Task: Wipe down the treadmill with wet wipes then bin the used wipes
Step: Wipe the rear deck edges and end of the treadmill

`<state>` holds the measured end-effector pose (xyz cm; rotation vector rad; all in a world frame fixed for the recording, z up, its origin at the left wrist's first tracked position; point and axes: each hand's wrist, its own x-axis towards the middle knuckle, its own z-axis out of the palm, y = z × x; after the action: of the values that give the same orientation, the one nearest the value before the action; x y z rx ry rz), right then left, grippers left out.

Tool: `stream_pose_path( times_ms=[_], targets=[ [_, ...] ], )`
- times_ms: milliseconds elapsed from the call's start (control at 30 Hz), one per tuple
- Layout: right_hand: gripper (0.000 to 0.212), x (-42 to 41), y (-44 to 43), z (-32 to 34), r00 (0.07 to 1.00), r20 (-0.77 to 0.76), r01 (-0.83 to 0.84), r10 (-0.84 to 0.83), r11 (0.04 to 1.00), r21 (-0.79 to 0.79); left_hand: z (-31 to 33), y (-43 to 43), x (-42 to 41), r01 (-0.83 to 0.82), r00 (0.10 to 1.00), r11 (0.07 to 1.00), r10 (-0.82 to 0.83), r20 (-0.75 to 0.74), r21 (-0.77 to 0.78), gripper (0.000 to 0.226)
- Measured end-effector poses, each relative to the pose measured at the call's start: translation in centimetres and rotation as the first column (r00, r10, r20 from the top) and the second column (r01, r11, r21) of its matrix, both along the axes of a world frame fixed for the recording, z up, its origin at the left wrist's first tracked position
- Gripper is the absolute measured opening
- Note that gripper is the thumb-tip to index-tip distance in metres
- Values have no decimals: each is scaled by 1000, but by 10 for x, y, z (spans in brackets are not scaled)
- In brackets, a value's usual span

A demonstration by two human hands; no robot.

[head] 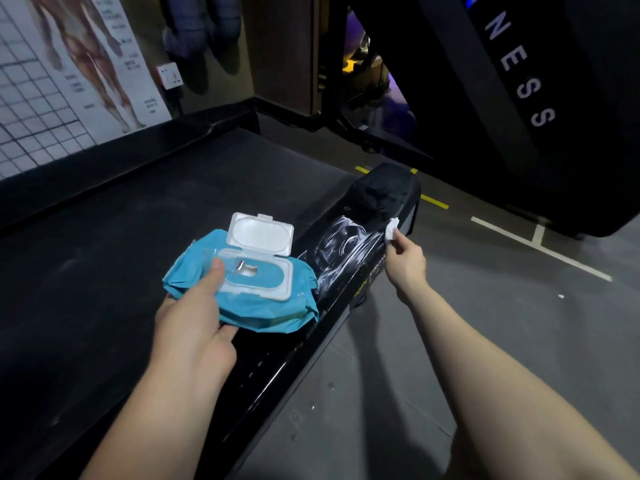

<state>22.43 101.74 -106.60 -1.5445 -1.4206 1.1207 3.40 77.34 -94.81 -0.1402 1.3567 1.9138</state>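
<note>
Nearest, the left hand (pixel 194 337) grips one soft turquoise plastic pack of wet wipes (pixel 263 306), thumb pressed on top beside the dispenser opening and fingers curled beneath. The pack's white hinged plastic lid (pixel 259 233) stands open. The pack hovers over or rests on the glossy black treadmill side rail (pixel 311 344); I cannot tell which.

The rail's long axis runs from the person's near left away to the far right. Farther along it, the right hand (pixel 407 265) pinches one small crumpled white wipe (pixel 392 230) between thumb and fingertips, pressing it against the rail's right edge near the far end. This hand is the nearer one to the wet white streaks (pixel 346 237), which lie just left of the wipe.

The rail's near stretch looks dry, so the next stroke probably pulls back along the axis. Left of the rail lies the wide dark treadmill belt (pixel 156 220). No bin shows.
</note>
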Motion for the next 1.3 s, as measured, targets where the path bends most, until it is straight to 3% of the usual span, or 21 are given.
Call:
stream_pose_path(
  times_ms=[133,433,600,700,867,1000,1133,1300],
  targets=[
    [44,0,3,2,1000,-15,-16,15,1000,-12,1,-2,0,-29,999,1000,29,-21,-2,32],
    [24,6,-16,19,975,211,-91,61,987,133,10,-4,10,-21,999,1000,22,-40,2,32],
    [12,23,-21,26,957,107,-273,269,962,21,8,-6,13,-12,999,1000,12,-40,-11,29],
    [14,29,-13,30,989,-38,-144,144,990,11,6,-7,12,-11,999,1000,11,-39,-17,30],
    [12,33,2,13,994,-27,109,-110,994,-14,2,-7,8,-22,999,999,20,-40,-38,30],
    [32,7,-4,5,998,-17,57,-57,998,35,-1,-6,3,-39,999,998,37,-40,-52,31],
    [30,-10,-19,4,995,96,27,-34,996,79,-1,-5,-1,-44,998,998,42,-44,-53,32],
    [21,-6,-43,6,993,114,-40,32,997,73,1,-3,-1,-37,999,999,36,-39,-33,32]
  ],
)
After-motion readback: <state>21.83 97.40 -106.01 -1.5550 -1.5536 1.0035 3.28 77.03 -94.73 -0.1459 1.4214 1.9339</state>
